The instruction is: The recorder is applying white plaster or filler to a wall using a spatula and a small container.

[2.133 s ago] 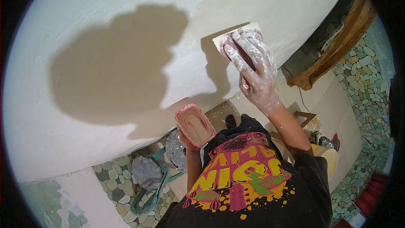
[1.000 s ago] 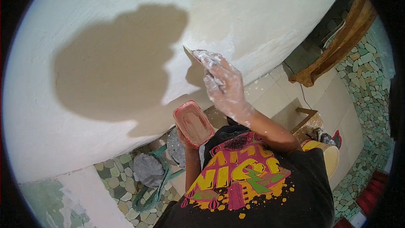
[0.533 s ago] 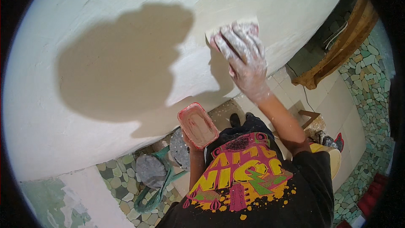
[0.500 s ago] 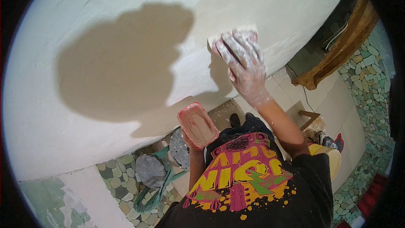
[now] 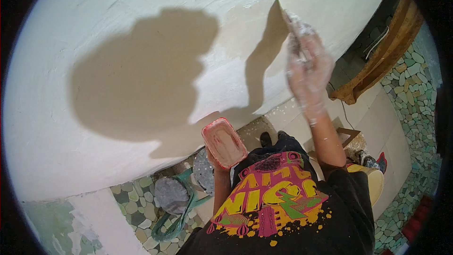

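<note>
The white plastered wall (image 5: 222, 85) extends beyond the red-rimmed rectangular tub (image 5: 235, 136), which contains pale paste. The left hand (image 5: 212, 158), partly hidden, is clamped on the tub's left side. The right hand (image 5: 311, 68), white-smeared and blurred, grips the thin cream flat spreader (image 5: 282, 9) above and right of the tub. Compared with the preceding frame, the spreader sits higher, turned from face-on to edge-on.

Head-worn view down over hands (image 5: 311, 72)
</note>
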### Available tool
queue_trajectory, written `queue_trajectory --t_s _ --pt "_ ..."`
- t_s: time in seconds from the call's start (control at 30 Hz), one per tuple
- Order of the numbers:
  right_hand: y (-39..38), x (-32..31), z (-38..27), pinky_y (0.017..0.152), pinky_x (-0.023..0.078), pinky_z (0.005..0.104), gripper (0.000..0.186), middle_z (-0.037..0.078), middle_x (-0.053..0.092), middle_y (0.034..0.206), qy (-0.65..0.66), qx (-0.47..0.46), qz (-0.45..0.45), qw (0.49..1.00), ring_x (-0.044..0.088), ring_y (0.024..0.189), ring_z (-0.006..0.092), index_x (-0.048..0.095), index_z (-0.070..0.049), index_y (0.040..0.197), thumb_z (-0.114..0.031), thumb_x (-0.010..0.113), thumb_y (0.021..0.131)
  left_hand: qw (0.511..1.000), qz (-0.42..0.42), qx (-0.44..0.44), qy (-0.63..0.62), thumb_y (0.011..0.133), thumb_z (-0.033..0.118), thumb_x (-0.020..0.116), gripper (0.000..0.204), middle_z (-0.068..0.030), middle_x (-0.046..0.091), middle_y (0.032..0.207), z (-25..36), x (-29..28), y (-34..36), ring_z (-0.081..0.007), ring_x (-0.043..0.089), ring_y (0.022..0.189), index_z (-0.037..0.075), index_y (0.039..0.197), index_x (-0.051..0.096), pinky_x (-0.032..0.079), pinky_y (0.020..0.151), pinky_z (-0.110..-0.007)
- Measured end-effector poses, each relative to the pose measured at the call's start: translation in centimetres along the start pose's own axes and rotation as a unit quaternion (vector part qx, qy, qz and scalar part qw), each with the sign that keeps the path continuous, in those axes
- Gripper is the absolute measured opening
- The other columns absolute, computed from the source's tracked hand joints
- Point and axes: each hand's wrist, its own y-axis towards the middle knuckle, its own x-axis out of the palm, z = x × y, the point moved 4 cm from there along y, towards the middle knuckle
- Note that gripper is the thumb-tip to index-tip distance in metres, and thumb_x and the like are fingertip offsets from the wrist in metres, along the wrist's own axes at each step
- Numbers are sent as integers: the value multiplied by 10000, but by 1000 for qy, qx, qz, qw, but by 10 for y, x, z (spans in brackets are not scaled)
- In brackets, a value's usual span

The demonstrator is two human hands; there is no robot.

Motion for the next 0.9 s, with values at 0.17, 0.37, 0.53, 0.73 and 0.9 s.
queue_trajectory --t_s 0.17,0.37,0.53,0.73,0.9 --pt "-28 38 -56 875 528 394 560 148 638 1158 -49 -42 -80 995 630 1023 305 619 -71 1279 -65 605 720 999 37 28 -6 914 610 478 721 -134 515 1398 -1 3 0 -346 552 1219 135 1452 411 488 982 -537" --pt "-27 30 -74 914 497 425 545 134 633 1240 -22 -73 -197 977 611 1106 327 664 -86 1238 -21 547 710 999 23 9 27 915 593 485 718 -134 491 1422 2 -6 7 -362 521 1254 137 1464 396 467 1006 -548" --pt "-20 12 -66 982 447 457 552 118 604 1302 7 -112 -232 966 580 1176 339 666 -106 1244 -38 568 705 999 1 14 32 918 604 472 737 -131 439 1470 4 -1 15 -353 475 1307 150 1488 365 432 1043 -554" --pt "-3 29 -86 1042 394 477 515 104 582 1345 -83 -242 -146 956 550 1244 304 659 -133 1261 -87 595 753 1000 -23 9 0 912 609 485 738 -121 440 1475 -2 2 14 -344 469 1316 152 1482 376 419 1058 -551" --pt "-37 58 -54 1076 366 502 524 55 526 1411 -127 -240 -146 951 495 1304 265 607 -140 1315 -164 658 793 1000 -21 12 -12 888 594 548 755 -129 465 1451 -7 -7 8 -350 507 1277 136 1468 393 457 1020 -558"
